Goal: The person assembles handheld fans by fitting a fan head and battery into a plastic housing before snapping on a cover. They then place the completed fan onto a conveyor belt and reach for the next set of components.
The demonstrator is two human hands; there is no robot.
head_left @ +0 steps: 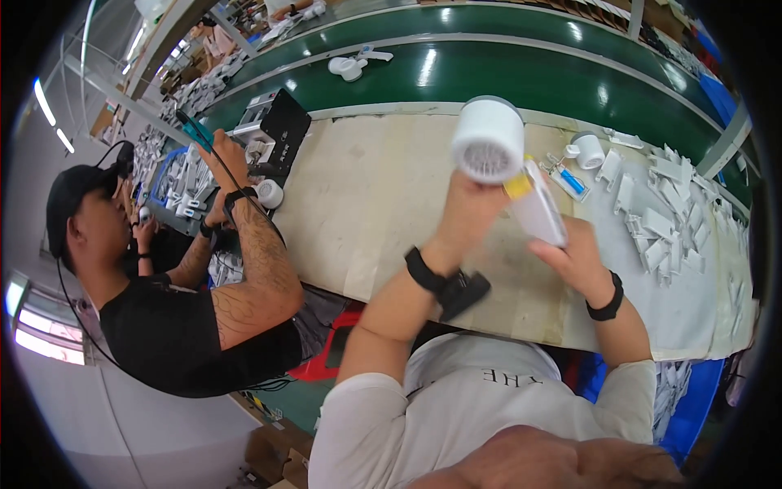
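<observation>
White plastic fills both hands: the left hand (472, 213) is raised above the bench (375, 204), its grip closed around the back of a white round housing (489, 138) whose grilled face turns toward the camera, the wrist bent upward and the forearm rising steeply from the lower edge with a black wristband (425, 270) on it. Just beside it, the right hand (580, 257) has its grip closed on a flat white handle piece (539, 205), held tilted with its upper end touching the housing near a yellow tag (518, 186); this wrist also wears a black band (607, 306). Farther right on the bench lie a heap of loose white plastic parts (664, 216) and a small white round part (588, 151). Beyond runs a green conveyor belt (505, 69). To the left, a co-worker's arm (257, 261) is lifted, holding a teal tool (195, 130).
</observation>
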